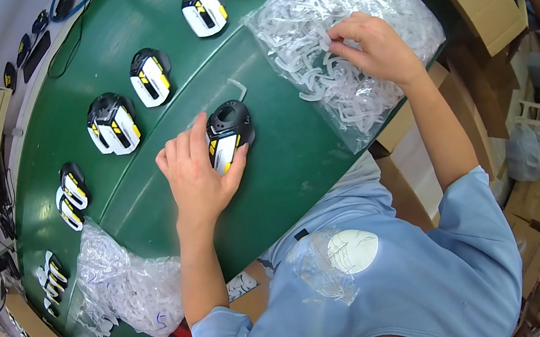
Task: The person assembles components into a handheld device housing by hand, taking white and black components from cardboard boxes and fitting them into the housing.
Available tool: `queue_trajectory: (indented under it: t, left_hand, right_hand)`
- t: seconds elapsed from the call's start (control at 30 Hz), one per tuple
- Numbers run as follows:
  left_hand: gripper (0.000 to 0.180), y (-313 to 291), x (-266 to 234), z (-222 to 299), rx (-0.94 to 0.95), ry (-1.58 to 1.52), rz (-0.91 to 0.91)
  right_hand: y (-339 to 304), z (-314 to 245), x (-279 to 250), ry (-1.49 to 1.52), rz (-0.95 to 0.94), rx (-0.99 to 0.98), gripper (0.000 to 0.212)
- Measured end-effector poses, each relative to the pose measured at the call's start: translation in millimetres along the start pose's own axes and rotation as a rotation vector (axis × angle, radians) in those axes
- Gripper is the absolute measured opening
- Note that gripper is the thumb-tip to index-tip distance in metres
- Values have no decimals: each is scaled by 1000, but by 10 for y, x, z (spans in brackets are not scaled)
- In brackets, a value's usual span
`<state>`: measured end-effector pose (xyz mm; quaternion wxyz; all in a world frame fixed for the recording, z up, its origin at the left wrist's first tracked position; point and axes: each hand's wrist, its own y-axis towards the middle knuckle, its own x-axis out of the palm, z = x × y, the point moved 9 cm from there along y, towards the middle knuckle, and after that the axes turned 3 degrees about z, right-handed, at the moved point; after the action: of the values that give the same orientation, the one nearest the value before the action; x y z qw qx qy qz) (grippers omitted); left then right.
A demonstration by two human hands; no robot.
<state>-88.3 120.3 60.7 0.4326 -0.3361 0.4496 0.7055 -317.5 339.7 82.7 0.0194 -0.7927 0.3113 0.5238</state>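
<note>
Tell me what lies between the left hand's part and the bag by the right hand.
In the head view: mostly bare green tabletop, plus one curved translucent strip near the far end of the part.

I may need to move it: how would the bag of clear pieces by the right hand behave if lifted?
The bag would probably sag, as its plastic looks thin and wrinkled. Its loose, curved pieces would likely shift. The bag's shiny surface might be slippery.

Two tabletop bags point(350, 28) point(127, 280) and two wearer's hands point(197, 170) point(375, 49) show.
</note>
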Motion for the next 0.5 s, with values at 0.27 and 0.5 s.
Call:
queue_trajectory:
  t: [0.27,0.5]
  left_hand:
    - [78,-97,59,2,-24,13,-19]
    - [79,-196,68,-20,-82,8,-10]
  right_hand:
    - [-37,26,-92,-47,84,-2,23]
    - [-45,-371,12,485,487,135,23]
